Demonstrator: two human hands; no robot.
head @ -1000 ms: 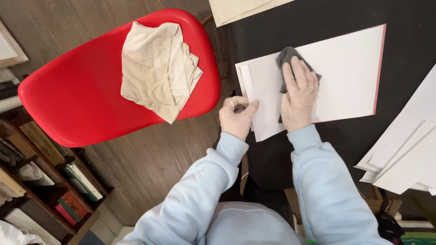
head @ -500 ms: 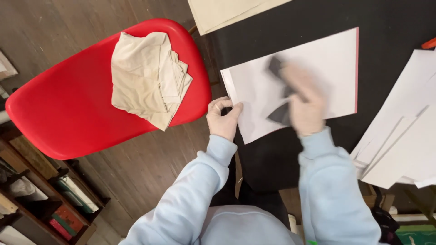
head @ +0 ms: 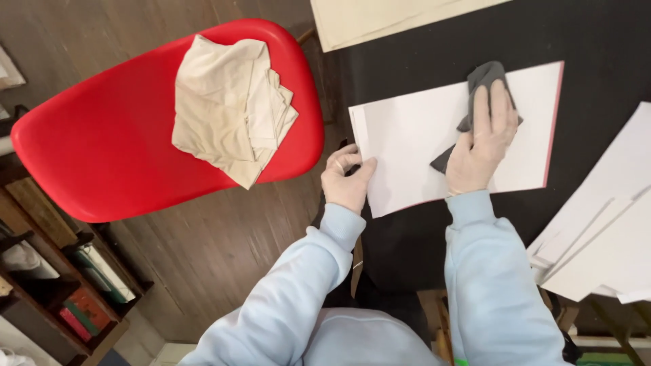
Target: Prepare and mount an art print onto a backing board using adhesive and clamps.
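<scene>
Since the frame a second ago, the right hand (head: 480, 139) has slid with the grey cloth (head: 483, 91) away from the near left part of the white board (head: 420, 135) toward its far edge, while the left hand (head: 347, 179) has stayed at the board's near left corner.

That grey cloth lies on the board, bunched under the right palm, with one end showing beyond the fingertips at the far edge and a dark corner trailing out on the wrist side. Its long axis runs roughly from the wrist outward, across the board's shorter dimension. The right grip is flat rather than closed: fingers extended and close together, pressing the cloth down onto the board. Whether the thumb tucks any fold beneath it I cannot tell, as the hand hides it.

The left grip is curled at the board's near left edge, thumb on top of the sheet, fingers seemingly bent under or against the rim. It is well apart from the cloth; the right hand is the one on it.

Beneath the board is the black counter (head: 597, 54). Right of the board lie more white sheets (head: 603, 237); beyond it, a cream sheet (head: 380, 17). Left of the board stands a red chair (head: 102, 149) bearing folded beige cloths (head: 227, 108).
</scene>
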